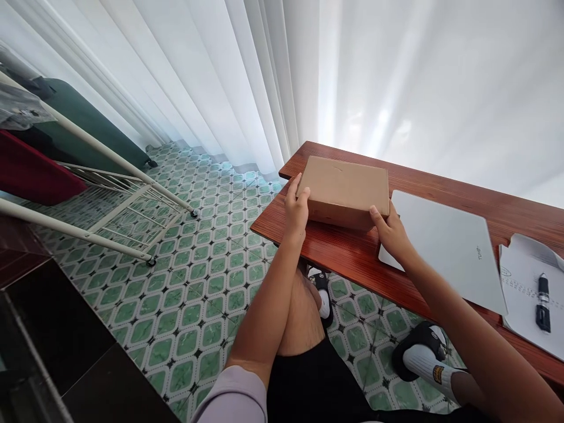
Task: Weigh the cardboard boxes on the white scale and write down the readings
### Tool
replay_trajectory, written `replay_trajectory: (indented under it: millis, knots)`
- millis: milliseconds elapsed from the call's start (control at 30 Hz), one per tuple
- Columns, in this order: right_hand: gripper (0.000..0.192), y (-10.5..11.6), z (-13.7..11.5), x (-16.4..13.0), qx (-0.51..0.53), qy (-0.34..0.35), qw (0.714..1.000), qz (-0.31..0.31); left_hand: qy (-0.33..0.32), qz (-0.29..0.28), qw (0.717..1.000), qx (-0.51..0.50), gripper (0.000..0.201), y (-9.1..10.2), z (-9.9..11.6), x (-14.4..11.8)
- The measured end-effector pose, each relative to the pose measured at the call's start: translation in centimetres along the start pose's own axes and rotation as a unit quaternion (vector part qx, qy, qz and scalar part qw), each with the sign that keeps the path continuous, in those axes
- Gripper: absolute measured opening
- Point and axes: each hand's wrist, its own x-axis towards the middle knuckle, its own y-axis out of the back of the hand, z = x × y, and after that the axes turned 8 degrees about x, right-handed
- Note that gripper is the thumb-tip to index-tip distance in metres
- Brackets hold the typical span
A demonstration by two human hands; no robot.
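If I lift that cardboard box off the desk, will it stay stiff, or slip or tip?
The cardboard box looks stiff: flat faces, crisp edges, no sagging. It probably won't roll or tip, being low and wide. The left hand and right hand grip opposite ends; its matte surface should not be slippery.

Bright daylight pours through the white curtain, blowing out its folds. It lays a soft sheen on the tabletop. Edges bend outward, and everything stays sharp.
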Motion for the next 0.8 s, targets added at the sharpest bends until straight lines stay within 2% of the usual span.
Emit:
replay_trajectory:
  millis: [133,300,800]
  knots:
    - [0.077,0.2,-0.4,-0.2,0.008,0.019,1.0,-0.001,-0.052,-0.006,0.998,-0.022,0.051,0.1,-0.8,0.3]
    - [0.074,1.1,-0.7,-0.7,0.012,0.057,0.998,0.014,-0.08,-0.011,0.996,-0.041,0.051,-0.4,-0.8,-0.2]
    - [0.07,5.0,-0.6,-2.2,0.024,0.081,0.994,0.063,-0.17,-0.082,0.98,-0.056,0.052,-3.4,0.0,-1.6]
